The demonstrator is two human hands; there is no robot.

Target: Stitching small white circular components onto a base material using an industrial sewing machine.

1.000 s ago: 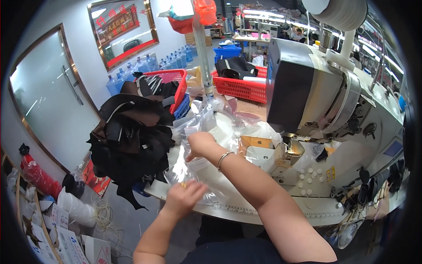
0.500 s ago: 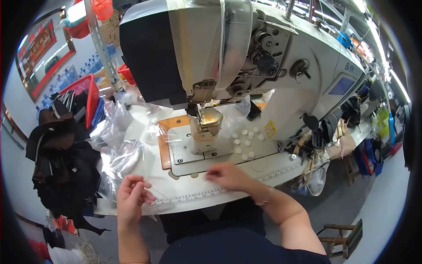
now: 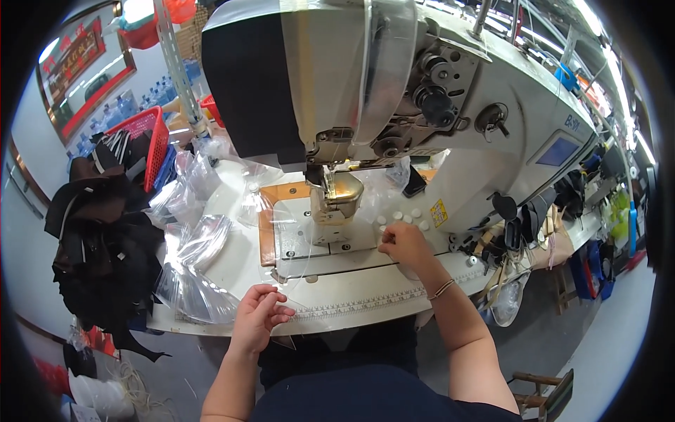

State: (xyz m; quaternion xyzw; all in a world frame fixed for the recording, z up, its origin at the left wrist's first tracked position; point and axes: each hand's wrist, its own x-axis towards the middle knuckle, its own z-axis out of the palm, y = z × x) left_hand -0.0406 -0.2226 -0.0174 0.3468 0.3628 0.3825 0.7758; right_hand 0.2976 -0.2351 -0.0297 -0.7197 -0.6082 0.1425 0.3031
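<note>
Over the near edge of the white table, my left hand [image 3: 261, 318] has its fingers curled, thumb near the fingertips. A thin, see-through piece of plastic [image 3: 307, 261] seems to run up from those fingers; its outline is faint. My right hand [image 3: 406, 244] reaches in front of the sewing machine [image 3: 450, 91], its fingers bent and pinched down beside several small white discs [image 3: 415, 213]. The hand covers some of the discs, and whatever lies between its fingertips is hidden. The metal sewing post [image 3: 337, 200] stands between and beyond my hands.
Clear plastic bags [image 3: 200, 281] lie on the table's left part. Dark fabric pieces [image 3: 105, 260] hang at the left by a red basket [image 3: 160, 151]. A measuring tape [image 3: 365, 304] runs along the near edge. Straps and small parts [image 3: 506, 260] crowd the right, and a wooden chair [image 3: 545, 390] stands lower right.
My right hand has moved right and farther away, from the table's front part to the white discs. My left hand has moved right and slightly upward. The whole view has shifted a little.
</note>
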